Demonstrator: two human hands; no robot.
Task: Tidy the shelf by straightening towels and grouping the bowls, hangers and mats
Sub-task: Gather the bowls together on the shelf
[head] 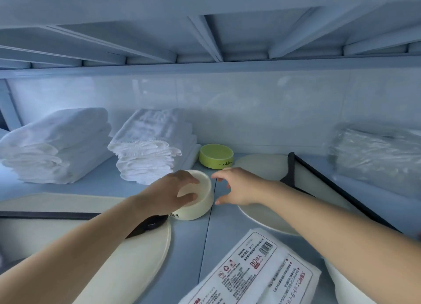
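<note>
Likely ceramic: cream bowl (197,198) rigid, weighty, slick, chippable. Left hand (168,191) clamps its rim; right hand (237,186) spread wide, empty, beside it. Support the wall, then set it by the green bowl (216,155).

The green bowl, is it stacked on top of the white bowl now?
No, the green bowl stands alone on the shelf near the back, apart from the white bowl that the left hand grips.

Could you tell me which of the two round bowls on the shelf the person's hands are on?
The cream round bowl at the front: the left hand grips its rim, while the lime-green round bowl sits untouched farther back beside the towels.
</note>
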